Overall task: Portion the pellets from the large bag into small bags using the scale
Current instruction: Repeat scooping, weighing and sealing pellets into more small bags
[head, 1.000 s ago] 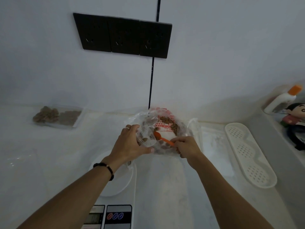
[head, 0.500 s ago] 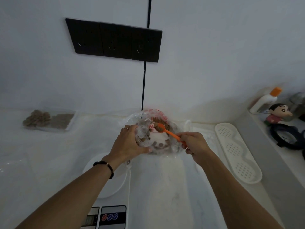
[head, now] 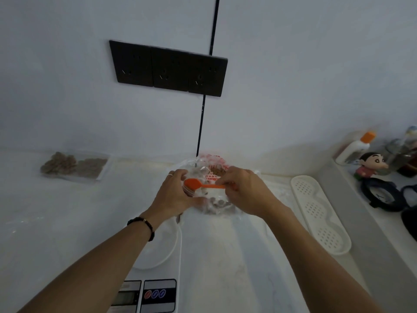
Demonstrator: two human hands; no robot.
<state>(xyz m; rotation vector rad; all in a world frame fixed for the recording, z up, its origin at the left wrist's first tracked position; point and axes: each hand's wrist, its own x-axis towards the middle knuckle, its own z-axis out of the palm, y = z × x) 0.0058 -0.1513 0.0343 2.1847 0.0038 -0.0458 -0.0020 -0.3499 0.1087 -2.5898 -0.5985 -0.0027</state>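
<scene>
Two filled small bags (head: 75, 166) of brown pellets already lie flat against the back wall on the left of the worktop (head: 67, 218), well apart from the hands, so part of the portioning looks done. The large bag (head: 213, 175), clear plastic with red print, sits near the wall at the middle of the worktop and shows plenty of pellets (head: 217, 203) through its side; by that measure a good deal is left to divide.

The left hand (head: 174, 193) is curled round the near left edge of the large bag's plastic, gripping it; whether a small bag is also held in that fold cannot be told. The right hand (head: 242, 190) pinches the handle of an orange spoon (head: 199, 184), whose bowl points left over the bag's mouth, just beside the left fingers. The bowl's contents cannot be made out.

Nearer the person, the scale (head: 155, 285) stands on the worktop with a white bowl (head: 168, 251) on its platform, partly hidden by the left forearm. No pellets can be seen in the visible part of the bowl, and the display is too blurred to read, so the current portion seems not yet weighed out. Weighing, bagging and setting aside this portion are judged still to come.

To the right lie a white perforated tray (head: 320, 220) and, on a ledge, a bottle (head: 355, 146) and a figurine (head: 370, 164).
</scene>
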